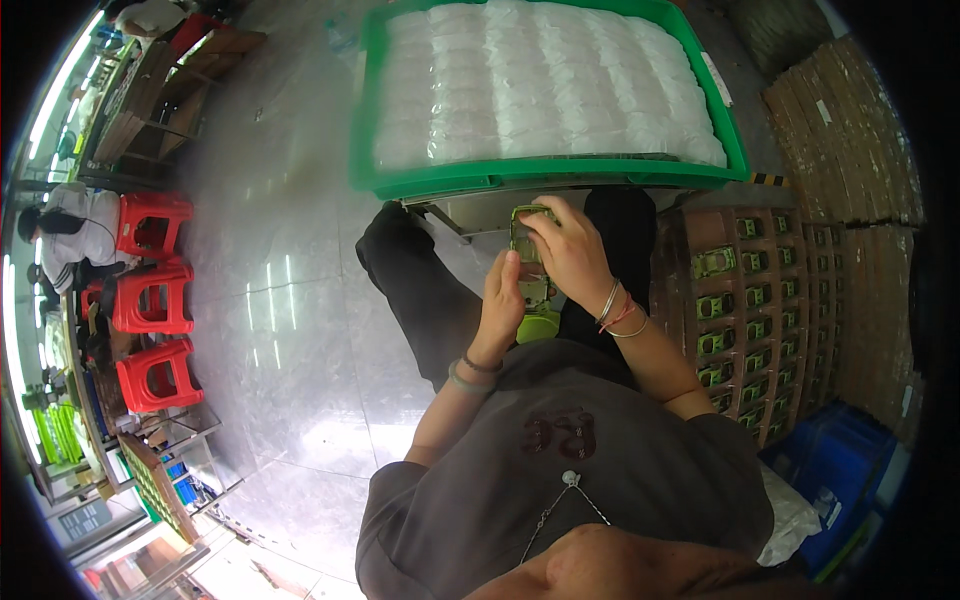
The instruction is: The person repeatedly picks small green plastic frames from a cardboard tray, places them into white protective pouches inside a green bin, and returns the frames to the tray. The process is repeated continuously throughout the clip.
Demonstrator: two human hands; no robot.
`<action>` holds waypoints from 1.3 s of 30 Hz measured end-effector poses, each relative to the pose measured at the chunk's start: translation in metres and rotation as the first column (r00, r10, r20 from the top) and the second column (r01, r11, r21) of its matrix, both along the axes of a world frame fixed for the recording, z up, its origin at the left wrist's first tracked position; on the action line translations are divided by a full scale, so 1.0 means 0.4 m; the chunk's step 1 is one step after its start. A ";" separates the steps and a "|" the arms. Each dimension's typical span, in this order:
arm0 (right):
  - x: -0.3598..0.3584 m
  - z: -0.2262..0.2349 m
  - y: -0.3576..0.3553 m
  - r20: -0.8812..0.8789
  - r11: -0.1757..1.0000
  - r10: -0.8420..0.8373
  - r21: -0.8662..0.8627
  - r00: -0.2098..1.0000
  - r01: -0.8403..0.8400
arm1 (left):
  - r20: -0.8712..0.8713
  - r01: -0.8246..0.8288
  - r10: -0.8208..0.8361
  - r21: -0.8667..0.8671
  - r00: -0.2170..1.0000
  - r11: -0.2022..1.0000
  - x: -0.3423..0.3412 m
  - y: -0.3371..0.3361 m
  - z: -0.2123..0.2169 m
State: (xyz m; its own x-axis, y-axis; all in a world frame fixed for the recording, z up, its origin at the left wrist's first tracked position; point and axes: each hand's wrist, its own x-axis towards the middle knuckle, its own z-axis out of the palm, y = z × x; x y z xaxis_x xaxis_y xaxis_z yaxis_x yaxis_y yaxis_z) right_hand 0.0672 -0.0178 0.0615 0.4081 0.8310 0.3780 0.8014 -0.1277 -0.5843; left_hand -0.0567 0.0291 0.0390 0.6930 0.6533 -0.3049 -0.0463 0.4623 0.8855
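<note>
So the person is sitting down with both hands up over their lap, working a small green-framed part. The right hand has its grip closed around the top end of it, fingers curled over the upper edge, and the left hand pinches it from below with thumb and fingers pressed against its lower left side. Both grips are tight on the piece, neither hand is loose. The part sits just under the near edge of the big green crate, which is packed with rows of white bagged stuff.

As for progress, my guess is it's somewhere in the middle of a long batch. Over on the right there's a brown cardboard tray with lots of similar green pieces slotted in rows, and it looks mostly filled, with more flat cardboard stacks behind it. Can't tell how many are left. Red plastic stools are stacked off to the left on the shiny floor.
</note>
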 end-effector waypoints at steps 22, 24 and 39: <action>-0.027 -0.138 -0.080 -0.622 0.922 -0.185 0.157 0.761 0.353 | -0.052 -0.114 0.205 0.688 0.977 0.716 0.098 -0.035 -0.072; -0.026 -0.123 -0.097 -0.696 0.914 -0.176 0.146 0.696 0.378 | -0.114 -0.037 0.148 0.658 0.982 0.752 0.104 -0.039 -0.066; 0.435 -0.410 -0.585 -0.842 0.454 -0.538 -0.319 -0.029 0.832 | -0.217 0.326 -0.257 0.407 0.942 0.853 0.095 -0.021 -0.143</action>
